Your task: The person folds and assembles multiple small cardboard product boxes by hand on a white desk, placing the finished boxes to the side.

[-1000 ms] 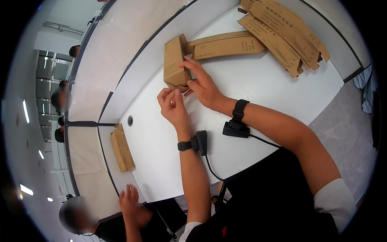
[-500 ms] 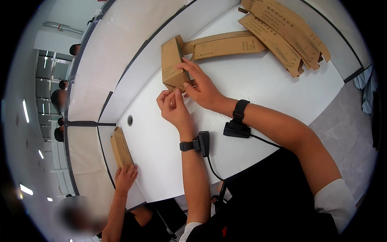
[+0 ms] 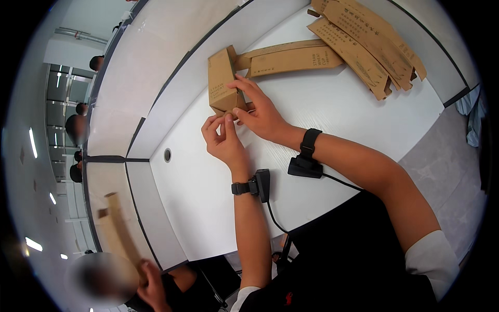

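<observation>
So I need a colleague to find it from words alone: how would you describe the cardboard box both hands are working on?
On the white table, look near its far edge, left of the flat cardboard sleeves. The brown box stands there folded up into shape. The right hand rests on its near end, and the left hand pinches just below. Unlike the flat pieces, it alone is assembled.

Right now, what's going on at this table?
A person is working on a small brown cardboard box standing on the white table. The right hand steadies its near end while the left hand pinches at the flap there. One flat carton blank lies just behind, and a stack of flat blanks sits farther right. A co-worker's hand holds another blank at lower left.
</observation>
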`<state>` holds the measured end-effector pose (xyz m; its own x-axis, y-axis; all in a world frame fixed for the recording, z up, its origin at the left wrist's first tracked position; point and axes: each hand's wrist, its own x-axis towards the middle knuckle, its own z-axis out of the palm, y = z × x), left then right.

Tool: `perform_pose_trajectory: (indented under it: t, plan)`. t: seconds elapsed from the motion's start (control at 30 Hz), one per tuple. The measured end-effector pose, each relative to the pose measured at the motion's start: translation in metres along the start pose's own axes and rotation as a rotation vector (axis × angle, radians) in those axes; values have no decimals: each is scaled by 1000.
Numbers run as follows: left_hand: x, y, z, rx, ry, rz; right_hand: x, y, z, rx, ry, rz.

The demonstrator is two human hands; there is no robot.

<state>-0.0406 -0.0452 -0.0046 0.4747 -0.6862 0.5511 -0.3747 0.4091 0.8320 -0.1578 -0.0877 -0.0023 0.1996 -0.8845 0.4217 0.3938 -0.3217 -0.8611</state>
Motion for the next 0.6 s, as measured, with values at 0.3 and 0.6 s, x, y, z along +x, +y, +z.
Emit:
perform_pose_trajectory:
  t: [0.3,0.6]
  plan:
    - [0,2,-3,-54,-31,5,1,1,1,71,-4,25]
    - [0,3,-5,-102,-95,-30,2,3,-1,142,15,33]
